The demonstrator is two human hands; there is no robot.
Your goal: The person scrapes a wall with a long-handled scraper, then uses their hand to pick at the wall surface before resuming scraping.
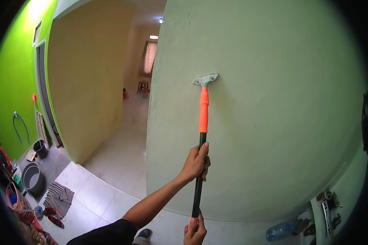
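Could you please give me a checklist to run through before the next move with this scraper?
1. Left hand closed round the black pole: ok.
2. Right hand gripping below the left hand: ok.
3. Scraper head attached above the orange section: ok.
4. Scraper head pressed firmly against the pale green wall: cannot tell.
5. Plastic bottle apart from the scraper head: ok, low at the right.

I see dull grey metal in the scraper head [205, 79], smooth plastic on its orange collar [203, 116], matt paint over the green wall [282, 102], glossy floor tiles [86, 198], rumpled striped cloth [59, 200] and a see-through plastic bottle [280, 231].
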